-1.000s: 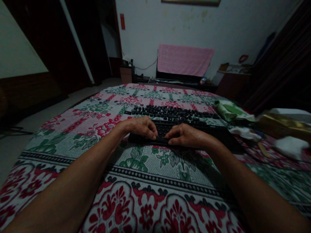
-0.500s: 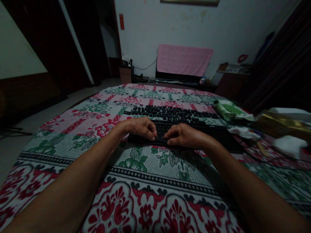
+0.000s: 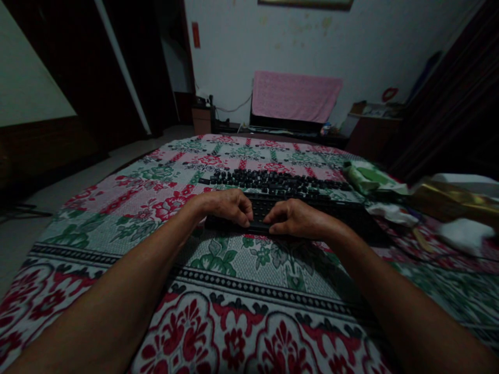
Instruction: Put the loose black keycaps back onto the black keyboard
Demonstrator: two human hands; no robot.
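Note:
A black keyboard (image 3: 343,214) lies on the patterned bedspread, with most of its keycaps off and rows of small posts showing. At its near edge a long black key, which looks like the space bar (image 3: 259,226), spans the gap between my hands. My left hand (image 3: 232,206) is closed, thumb and curled fingers pinching the bar's left end. From the other side my right hand (image 3: 294,217) bends its fingers over the keyboard, thumb and fingertips at the bar's right end. My fingers partly hide both ends.
Loose black keycaps (image 3: 268,179) lie in a long heap just behind the keyboard. To the right are a green tissue pack (image 3: 370,177), crumpled white tissue (image 3: 465,235), a gold box (image 3: 452,201) and a flat wooden stick (image 3: 422,240). A dark cable runs past them.
Both hands have shifted very slightly to the right at the keyboard's near edge. The long key between them shows a little more plainly. The loose keycaps have not moved.

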